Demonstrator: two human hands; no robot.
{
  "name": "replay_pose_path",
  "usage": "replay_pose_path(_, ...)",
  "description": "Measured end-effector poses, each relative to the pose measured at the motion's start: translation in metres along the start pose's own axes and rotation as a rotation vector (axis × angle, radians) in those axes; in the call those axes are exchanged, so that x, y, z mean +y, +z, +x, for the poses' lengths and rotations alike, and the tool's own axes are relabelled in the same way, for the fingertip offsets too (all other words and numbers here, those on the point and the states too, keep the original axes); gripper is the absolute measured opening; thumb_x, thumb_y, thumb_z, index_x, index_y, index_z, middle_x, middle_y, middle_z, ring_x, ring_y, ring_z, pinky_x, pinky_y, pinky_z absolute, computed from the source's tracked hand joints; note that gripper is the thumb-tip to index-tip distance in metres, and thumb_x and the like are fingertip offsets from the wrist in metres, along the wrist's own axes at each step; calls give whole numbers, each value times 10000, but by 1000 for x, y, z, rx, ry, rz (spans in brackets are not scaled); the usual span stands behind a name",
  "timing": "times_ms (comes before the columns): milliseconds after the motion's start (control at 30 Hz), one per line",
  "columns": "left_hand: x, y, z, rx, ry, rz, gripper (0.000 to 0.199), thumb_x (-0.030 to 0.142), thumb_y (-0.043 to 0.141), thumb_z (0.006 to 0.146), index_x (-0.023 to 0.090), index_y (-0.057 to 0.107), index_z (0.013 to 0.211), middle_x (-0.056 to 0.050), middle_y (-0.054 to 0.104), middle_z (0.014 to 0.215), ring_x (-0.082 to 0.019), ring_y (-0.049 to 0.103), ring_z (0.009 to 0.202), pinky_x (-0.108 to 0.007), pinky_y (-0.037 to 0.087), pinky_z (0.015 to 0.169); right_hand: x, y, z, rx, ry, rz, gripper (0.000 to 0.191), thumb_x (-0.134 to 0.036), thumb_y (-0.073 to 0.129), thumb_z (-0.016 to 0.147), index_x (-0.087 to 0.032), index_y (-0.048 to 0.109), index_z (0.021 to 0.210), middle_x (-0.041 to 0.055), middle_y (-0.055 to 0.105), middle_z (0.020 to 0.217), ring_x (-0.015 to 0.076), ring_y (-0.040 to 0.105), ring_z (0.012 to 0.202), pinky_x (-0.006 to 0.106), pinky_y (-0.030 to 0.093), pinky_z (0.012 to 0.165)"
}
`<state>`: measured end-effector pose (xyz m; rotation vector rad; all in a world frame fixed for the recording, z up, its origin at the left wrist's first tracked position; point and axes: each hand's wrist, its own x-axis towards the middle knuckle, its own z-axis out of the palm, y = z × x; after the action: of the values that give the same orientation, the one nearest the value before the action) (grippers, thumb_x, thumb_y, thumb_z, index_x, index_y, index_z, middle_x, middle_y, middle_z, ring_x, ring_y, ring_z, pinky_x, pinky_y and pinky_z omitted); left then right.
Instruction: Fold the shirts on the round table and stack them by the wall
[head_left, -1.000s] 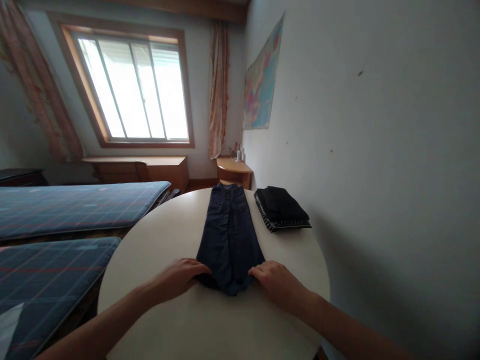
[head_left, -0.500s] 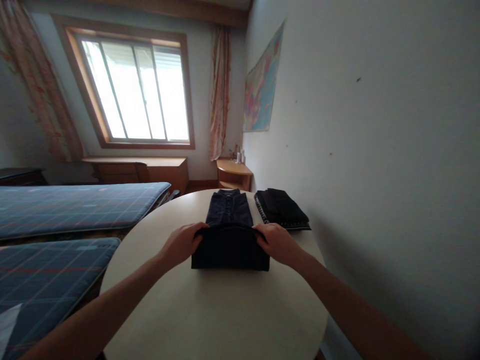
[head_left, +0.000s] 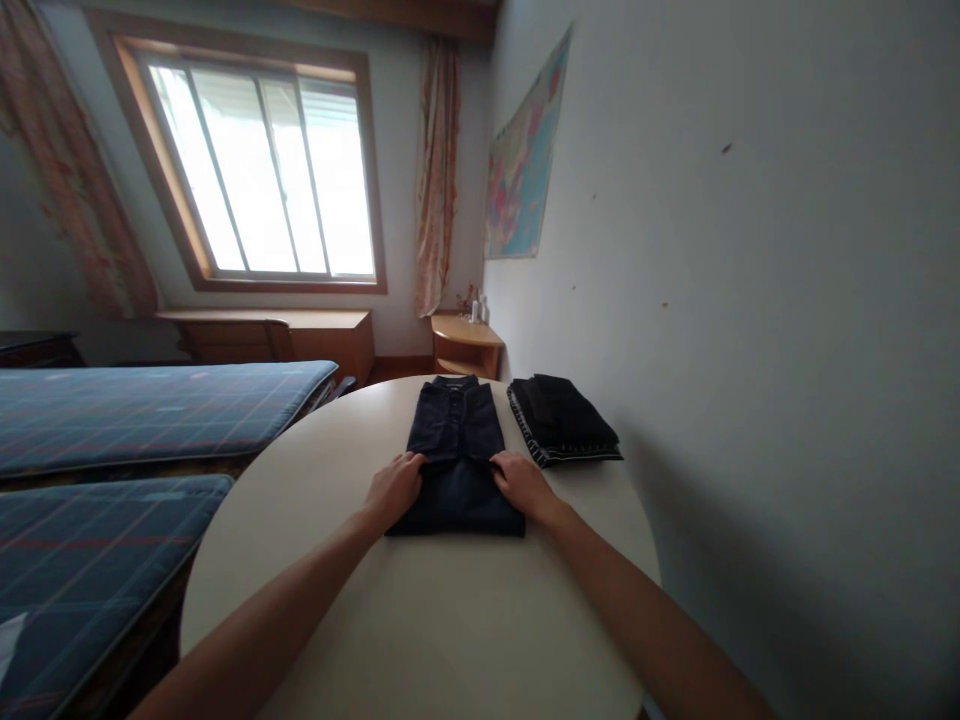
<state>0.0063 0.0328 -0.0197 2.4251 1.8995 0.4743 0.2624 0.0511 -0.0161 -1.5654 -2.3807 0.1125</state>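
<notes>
- Dark navy cloth shirt with buttoned front (head_left: 457, 490): flat on the round, cream-topped desk (head_left: 442, 630), collar end farthest away, lower part folded up over itself.
- Left grip (head_left: 396, 488): pinching the left end of the folded-up edge.
- Right grip (head_left: 523, 484): pinching its right end.
- Folded black cloth stack with white-marked edges (head_left: 571, 415): right of the shirt.
</notes>
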Motion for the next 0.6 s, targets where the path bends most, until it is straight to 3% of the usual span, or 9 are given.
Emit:
replay_pose_path(267,6,-4,-19,22,3,-8,350,132,499,885,200,569,1221,-86,668,1204,-231,603,1142,-337,456,971,2,-6,-10,-36,-84,31,204,-225,589,895,-144,673,1062,93,669,1082,199,591,1043,288,408,928)
replay_pose_path(400,14,-13,-41,-15,12,-9,330,154,518,877,202,580,1198,-90,678,1180,-242,621,1115,-350,467,947,-3,-18,-31,-57,-117,60,256,-243,639,853,-151,677,1089,88,669,1090,209,598,1041,291,414,920)
replay_pose_path(600,21,-26,-79,-127,78,-7,277,156,528,859,246,638,1096,-53,711,1086,-243,666,1021,-346,490,874,-18,-43,-69,-206,-164,66,240,-324,695,817,-179,700,1008,71,676,1021,200,625,923,278,438,820)
